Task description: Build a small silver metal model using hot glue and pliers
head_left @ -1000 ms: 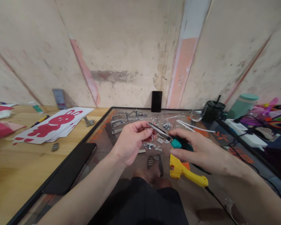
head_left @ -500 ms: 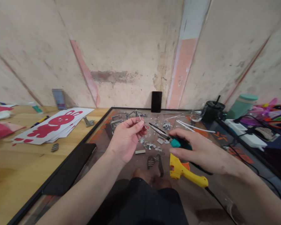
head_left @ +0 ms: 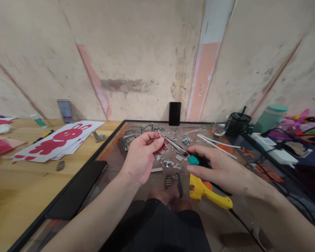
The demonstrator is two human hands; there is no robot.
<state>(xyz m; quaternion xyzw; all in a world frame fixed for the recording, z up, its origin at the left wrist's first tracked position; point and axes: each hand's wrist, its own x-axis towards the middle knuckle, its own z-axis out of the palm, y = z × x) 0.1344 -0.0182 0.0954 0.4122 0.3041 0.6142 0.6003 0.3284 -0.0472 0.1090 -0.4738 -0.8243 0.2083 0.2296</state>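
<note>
My left hand (head_left: 141,157) pinches a thin, small silvery piece (head_left: 160,132) between thumb and fingertips; its exact kind is too small to tell. My right hand (head_left: 220,168) is closed around the black and teal handles of long-nose pliers (head_left: 176,147). Their jaw tips meet the silvery piece beside my left fingertips; whether they grip it I cannot tell. Under and beyond the hands, small silvery scraps (head_left: 168,163) lie scattered on the glass tabletop (head_left: 112,182). Several grey frame-like pieces (head_left: 131,134) stand behind my left hand.
A yellow glue gun (head_left: 210,194) with a cord lies below my right hand. White strips (head_left: 217,145), a drinking glass (head_left: 220,128) and a white power strip (head_left: 275,150) are on the right. One phone (head_left: 174,113) leans on the wall; a dark phone-like slab (head_left: 77,189) lies left.
My right hand has brought the pliers left, so their tips now reach the silvery piece at my left fingertips. My left hand has barely moved.
</note>
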